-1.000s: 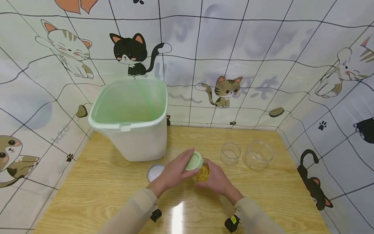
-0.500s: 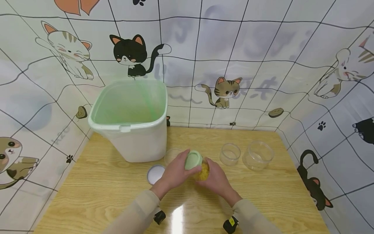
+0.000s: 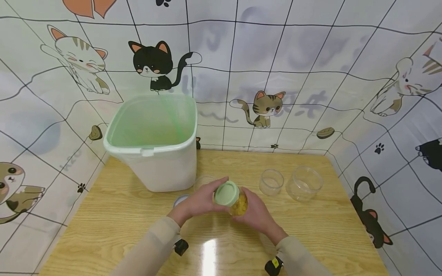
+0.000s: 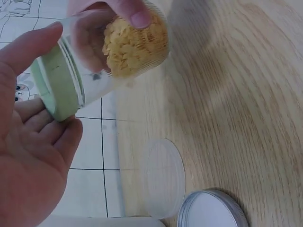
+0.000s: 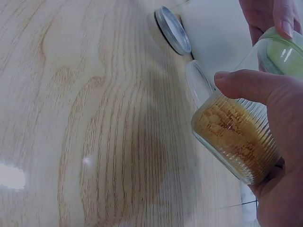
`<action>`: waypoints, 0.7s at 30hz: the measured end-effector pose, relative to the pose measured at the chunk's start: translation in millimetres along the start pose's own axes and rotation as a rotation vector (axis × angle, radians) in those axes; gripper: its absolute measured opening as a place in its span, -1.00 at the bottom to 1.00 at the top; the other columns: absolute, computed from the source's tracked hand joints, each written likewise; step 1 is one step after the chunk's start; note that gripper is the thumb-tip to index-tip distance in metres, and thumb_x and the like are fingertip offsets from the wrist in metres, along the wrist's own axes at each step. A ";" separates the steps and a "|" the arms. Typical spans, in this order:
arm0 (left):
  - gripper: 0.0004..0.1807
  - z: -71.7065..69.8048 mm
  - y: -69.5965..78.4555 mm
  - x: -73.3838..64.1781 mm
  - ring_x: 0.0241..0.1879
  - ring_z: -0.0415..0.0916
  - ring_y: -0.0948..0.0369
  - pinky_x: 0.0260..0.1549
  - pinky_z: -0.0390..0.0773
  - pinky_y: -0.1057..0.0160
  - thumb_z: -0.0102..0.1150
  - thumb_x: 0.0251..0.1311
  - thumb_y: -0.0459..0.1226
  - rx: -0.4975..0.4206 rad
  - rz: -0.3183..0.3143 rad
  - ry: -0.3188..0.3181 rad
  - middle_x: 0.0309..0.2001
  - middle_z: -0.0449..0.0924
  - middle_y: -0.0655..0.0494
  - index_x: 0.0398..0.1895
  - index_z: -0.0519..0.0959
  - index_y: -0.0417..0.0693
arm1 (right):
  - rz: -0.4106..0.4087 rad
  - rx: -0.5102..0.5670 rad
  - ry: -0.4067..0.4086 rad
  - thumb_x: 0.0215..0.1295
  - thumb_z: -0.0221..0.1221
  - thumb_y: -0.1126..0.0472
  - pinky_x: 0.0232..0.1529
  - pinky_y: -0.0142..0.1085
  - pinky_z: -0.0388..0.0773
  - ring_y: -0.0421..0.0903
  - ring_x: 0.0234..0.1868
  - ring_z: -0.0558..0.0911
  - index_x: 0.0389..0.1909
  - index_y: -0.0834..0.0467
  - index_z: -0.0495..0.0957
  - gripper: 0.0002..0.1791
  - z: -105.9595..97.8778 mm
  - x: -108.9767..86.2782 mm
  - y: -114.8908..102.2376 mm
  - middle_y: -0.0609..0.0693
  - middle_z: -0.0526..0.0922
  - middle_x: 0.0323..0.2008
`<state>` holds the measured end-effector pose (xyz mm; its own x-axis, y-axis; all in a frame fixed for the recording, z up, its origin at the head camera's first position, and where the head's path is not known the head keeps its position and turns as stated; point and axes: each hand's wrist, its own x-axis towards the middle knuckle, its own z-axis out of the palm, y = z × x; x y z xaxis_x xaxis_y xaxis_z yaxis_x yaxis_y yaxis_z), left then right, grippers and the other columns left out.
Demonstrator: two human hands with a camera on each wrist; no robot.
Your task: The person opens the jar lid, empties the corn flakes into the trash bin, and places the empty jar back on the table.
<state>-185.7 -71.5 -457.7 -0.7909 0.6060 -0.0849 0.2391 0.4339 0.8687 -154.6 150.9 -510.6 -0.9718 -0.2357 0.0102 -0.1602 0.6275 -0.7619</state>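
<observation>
A clear ribbed jar (image 3: 240, 206) of yellow flakes is held tilted above the table, its pale green lid (image 3: 226, 193) towards the left. My left hand (image 3: 202, 200) grips the lid's edge, thumb on one side and fingertips on the other, as the left wrist view shows. Wrapped round the jar's body is my right hand (image 3: 256, 212), its thumb lying across the ribbed glass (image 5: 236, 132). In the left wrist view the flakes (image 4: 135, 45) sit at the jar's base end. The lid is on the jar's mouth; whether it is loose I cannot tell.
A large white-green bin (image 3: 172, 168) stands at the back left. Near it lie a clear disc-shaped lid (image 4: 163, 177) and a silver-rimmed lid (image 4: 210, 210), partly behind my left hand in the head view. Small (image 3: 271, 182) and larger (image 3: 304, 184) clear containers stand right.
My left hand has shifted slightly left and turned with the green lid, whose top now shows more fully. It covers more of the silver-rimmed lid. The right hand keeps its hold on the jar.
</observation>
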 end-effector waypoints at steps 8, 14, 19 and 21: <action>-0.10 12.7 0.1 4.1 -0.07 0.54 0.26 -0.12 0.56 0.20 0.37 -0.08 0.25 0.207 -0.068 0.218 0.10 0.59 0.21 0.34 0.38 0.10 | 0.041 -0.056 0.036 -0.24 0.58 0.10 -0.09 -0.20 0.56 -0.13 -0.05 0.54 0.31 0.12 0.33 0.00 -0.6 1.0 -3.5 -0.05 0.56 0.05; -0.09 19.3 4.8 4.3 -0.22 0.56 0.28 -0.27 0.55 0.25 0.22 -0.11 0.43 0.343 -0.143 0.279 -0.07 0.67 0.20 0.21 0.47 0.07 | 0.028 -0.074 0.049 -0.24 0.58 0.10 -0.12 -0.21 0.55 -0.13 -0.08 0.55 0.30 0.16 0.34 -0.01 -1.6 0.2 -2.5 -0.02 0.57 0.03; 0.04 18.5 1.3 3.1 0.13 0.52 0.19 0.05 0.55 0.09 0.34 -0.07 0.30 0.311 -0.092 0.191 0.26 0.50 0.14 0.44 0.23 0.06 | 0.027 -0.065 0.046 -0.28 0.59 0.08 -0.08 -0.20 0.55 -0.15 -0.07 0.55 0.28 0.12 0.36 -0.01 -1.2 0.0 1.0 -0.06 0.58 0.02; 0.12 16.3 -2.5 2.0 0.35 0.33 0.16 0.27 0.41 0.01 0.44 -0.06 0.15 0.227 -0.045 0.135 0.45 0.26 0.13 0.53 0.05 0.08 | 0.018 -0.047 0.041 -0.30 0.60 0.08 -0.03 -0.19 0.54 -0.16 -0.05 0.56 0.28 0.08 0.37 -0.01 -1.3 0.5 1.7 -0.10 0.58 0.02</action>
<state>-178.7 -60.5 -468.1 -0.8681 0.4947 -0.0414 0.3104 0.6060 0.7324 -155.5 152.8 -511.1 -0.9807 -0.1939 0.0236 -0.1492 0.6656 -0.7312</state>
